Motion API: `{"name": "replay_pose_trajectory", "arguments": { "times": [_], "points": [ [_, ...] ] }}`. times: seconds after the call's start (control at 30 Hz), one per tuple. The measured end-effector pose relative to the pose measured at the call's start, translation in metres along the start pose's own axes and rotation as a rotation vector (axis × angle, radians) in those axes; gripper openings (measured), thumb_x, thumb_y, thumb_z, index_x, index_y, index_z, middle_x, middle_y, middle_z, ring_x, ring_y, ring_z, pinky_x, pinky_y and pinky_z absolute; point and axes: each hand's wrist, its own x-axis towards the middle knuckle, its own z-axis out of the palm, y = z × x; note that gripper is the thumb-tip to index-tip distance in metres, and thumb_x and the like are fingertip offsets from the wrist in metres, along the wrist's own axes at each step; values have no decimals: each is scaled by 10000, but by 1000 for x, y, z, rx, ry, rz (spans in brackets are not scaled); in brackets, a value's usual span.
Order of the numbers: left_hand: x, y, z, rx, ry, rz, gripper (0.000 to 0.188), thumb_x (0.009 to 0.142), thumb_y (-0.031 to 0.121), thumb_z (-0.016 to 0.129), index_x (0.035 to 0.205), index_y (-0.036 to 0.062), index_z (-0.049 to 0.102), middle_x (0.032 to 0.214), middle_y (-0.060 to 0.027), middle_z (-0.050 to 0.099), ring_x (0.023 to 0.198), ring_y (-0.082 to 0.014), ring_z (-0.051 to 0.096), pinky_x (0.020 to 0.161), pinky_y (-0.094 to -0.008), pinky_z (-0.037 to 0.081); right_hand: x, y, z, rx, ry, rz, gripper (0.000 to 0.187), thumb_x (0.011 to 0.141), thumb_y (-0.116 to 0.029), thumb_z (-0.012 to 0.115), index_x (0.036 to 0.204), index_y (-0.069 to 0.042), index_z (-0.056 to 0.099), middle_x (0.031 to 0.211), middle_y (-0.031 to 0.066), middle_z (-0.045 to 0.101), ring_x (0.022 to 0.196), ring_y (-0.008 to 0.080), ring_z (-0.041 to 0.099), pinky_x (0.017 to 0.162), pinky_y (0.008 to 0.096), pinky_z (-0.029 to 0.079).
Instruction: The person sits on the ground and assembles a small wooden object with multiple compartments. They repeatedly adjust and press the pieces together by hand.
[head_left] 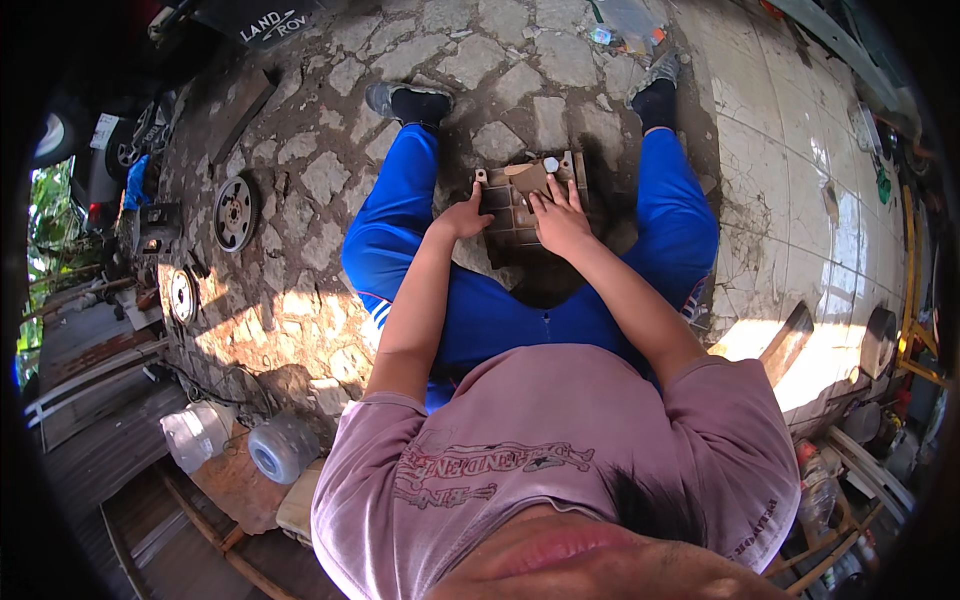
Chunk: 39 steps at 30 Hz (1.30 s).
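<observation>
Between my legs on the stone ground sits a boxy, ribbed metal casing (512, 236), greyish brown. My left hand (463, 217) grips its left edge, with the thumb over the top and the other fingers partly hidden along the side. Across the casing's upper right part my right hand (562, 217) lies with its fingers spread. Under and beside those fingers is a small flat brown piece (528, 180), like stiff paper; its exact kind is unclear. A pale round bolt head or cap (551, 164) shows at the casing's far edge.
My blue-trousered legs lie stretched out on both sides of the casing. To the left are a wheel rim (236, 214), a smaller disc (182, 295) and clear plastic jugs (281, 447). Pale tiles (770, 190) cover the right side. A plastic bag (632, 22) lies beyond my right foot.
</observation>
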Motion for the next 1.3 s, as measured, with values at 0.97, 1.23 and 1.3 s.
{"name": "replay_pose_trajectory", "arguments": {
  "times": [0.97,1.23,1.3],
  "points": [
    [3,-10,11,46,46,-11,1012,1017,327,571,1694,98,-144,1394,-380,612,1320,-482,606,1138,-479,462,-2,-4,14,87,-21,-17,711,1038,-337,590,1642,-38,364,1686,93,430,1656,332,133,1321,602,82],
    [3,-19,12,-8,57,1,1001,1022,329,568,1694,94,-136,1338,-393,633,1280,-488,626,1113,-508,470,-10,-6,7,25,-29,-50,679,1035,-324,585,1623,-41,396,1683,83,436,1634,325,219,1311,615,124],
    [3,-17,13,-8,67,10,992,1026,326,567,1697,92,-125,1330,-392,638,1274,-490,628,1112,-508,470,2,0,8,21,55,-46,674,1040,-334,582,1619,-41,400,1680,82,441,1631,310,231,1310,616,130]
  ]
}}
